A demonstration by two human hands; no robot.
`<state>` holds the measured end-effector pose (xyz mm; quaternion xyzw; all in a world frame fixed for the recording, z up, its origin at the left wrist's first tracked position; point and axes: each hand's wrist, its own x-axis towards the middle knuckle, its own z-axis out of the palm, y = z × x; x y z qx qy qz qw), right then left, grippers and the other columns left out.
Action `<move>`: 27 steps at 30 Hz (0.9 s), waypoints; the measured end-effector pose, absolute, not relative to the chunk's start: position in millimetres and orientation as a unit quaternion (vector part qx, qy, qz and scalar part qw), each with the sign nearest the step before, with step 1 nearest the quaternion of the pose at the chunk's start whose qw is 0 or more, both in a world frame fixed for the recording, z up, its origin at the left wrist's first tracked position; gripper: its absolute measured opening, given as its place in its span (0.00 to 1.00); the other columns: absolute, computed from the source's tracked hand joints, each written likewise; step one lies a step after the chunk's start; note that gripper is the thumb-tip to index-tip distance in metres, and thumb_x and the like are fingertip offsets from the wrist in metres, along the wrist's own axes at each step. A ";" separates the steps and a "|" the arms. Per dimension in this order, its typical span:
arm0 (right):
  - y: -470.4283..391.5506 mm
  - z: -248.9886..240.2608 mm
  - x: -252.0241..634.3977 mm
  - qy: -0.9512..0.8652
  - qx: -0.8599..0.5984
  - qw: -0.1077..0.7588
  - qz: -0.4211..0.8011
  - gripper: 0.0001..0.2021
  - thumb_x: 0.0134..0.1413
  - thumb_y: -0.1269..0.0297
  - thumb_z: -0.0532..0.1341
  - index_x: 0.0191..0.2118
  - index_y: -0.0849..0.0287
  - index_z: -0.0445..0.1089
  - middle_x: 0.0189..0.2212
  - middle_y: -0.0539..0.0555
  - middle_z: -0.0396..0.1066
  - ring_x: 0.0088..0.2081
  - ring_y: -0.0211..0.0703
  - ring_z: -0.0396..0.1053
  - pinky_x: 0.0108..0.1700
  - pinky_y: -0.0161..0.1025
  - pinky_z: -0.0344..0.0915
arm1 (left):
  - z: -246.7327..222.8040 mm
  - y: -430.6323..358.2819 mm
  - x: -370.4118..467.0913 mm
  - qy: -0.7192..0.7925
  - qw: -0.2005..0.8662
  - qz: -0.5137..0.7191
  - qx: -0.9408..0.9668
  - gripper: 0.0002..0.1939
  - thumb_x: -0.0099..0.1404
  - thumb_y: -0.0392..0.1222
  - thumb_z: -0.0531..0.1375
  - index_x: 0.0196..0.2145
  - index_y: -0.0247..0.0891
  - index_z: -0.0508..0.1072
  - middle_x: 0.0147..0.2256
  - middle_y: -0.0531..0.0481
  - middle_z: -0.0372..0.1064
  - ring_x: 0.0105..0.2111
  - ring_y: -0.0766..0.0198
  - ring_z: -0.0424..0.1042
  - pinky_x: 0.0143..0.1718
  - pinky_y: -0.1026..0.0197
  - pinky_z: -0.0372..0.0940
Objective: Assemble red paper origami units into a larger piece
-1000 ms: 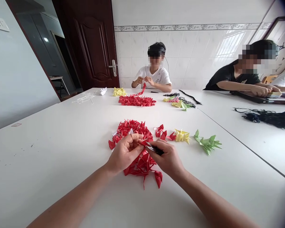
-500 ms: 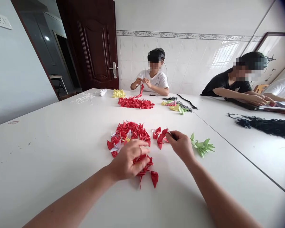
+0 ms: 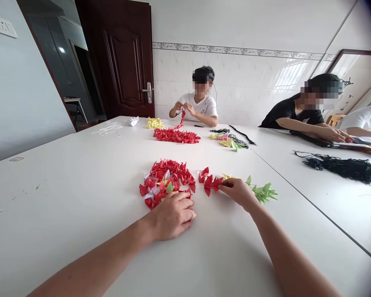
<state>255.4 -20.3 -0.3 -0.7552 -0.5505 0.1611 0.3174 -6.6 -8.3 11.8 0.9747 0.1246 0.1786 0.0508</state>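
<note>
My left hand (image 3: pixel 174 214) lies over the near edge of a heap of red folded paper cranes (image 3: pixel 170 169), its fingers spread and curved down onto them. A few white, yellow and green cranes show among the red. My right hand (image 3: pixel 238 190) is closed in a pinch beside a short row of red cranes (image 3: pixel 208 184). A thin pointed tool (image 3: pixel 221 182) shows at its fingertips; its kind is unclear. Just past this hand, a yellow crane (image 3: pixel 228 176) is partly hidden. Green cranes (image 3: pixel 264 192) lie to the right of my right wrist.
Across the white table (image 3: pixel 80 198), a person (image 3: pixel 200 108) holds a red crane string by a red pile (image 3: pixel 177 136). Yellow cranes (image 3: pixel 154 123), white cords (image 3: pixel 108 128) and black tassels (image 3: pixel 346 166) lie around. Another person (image 3: pixel 297 110) works at the right.
My left hand has come down and drawn the nearest loose cranes in toward the heap. My right hand has shifted slightly right and lower, and a yellow crane now shows behind it.
</note>
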 end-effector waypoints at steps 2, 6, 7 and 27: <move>-19.9 -1.2 254.7 -0.556 -0.752 0.314 0.162 0.13 0.42 0.54 0.58 0.24 0.59 0.72 0.17 0.48 0.62 0.18 0.33 0.52 0.17 0.31 0.47 | 13.4 -2.0 -9.5 0.141 0.063 0.182 0.971 0.06 0.60 0.36 0.56 0.33 0.38 0.73 0.36 0.46 0.70 0.42 0.56 0.65 0.47 0.52 0.58; -20.5 0.2 253.2 -0.568 -0.742 0.319 0.159 0.14 0.44 0.53 0.58 0.27 0.58 0.73 0.18 0.48 0.62 0.18 0.33 0.51 0.17 0.31 0.46 | 16.9 5.9 -14.8 0.160 0.104 0.204 0.960 0.07 0.59 0.37 0.57 0.35 0.39 0.74 0.37 0.45 0.71 0.42 0.55 0.66 0.46 0.52 0.60; -20.8 0.6 253.0 -0.569 -0.739 0.325 0.156 0.14 0.44 0.53 0.57 0.28 0.58 0.73 0.17 0.48 0.62 0.18 0.33 0.50 0.17 0.31 0.46 | 18.2 7.0 -16.0 0.162 0.116 0.210 0.957 0.07 0.59 0.38 0.58 0.36 0.39 0.74 0.37 0.45 0.71 0.43 0.55 0.66 0.46 0.53 0.60; -39.7 9.5 163.4 -0.698 -0.562 0.367 0.249 0.05 0.45 0.63 0.60 0.27 0.59 0.70 0.20 0.46 0.62 0.21 0.32 0.55 0.24 0.30 0.54 | 21.0 18.4 -24.9 0.223 0.176 0.276 0.918 0.10 0.62 0.36 0.53 0.36 0.40 0.74 0.31 0.47 0.71 0.34 0.62 0.68 0.39 0.59 0.64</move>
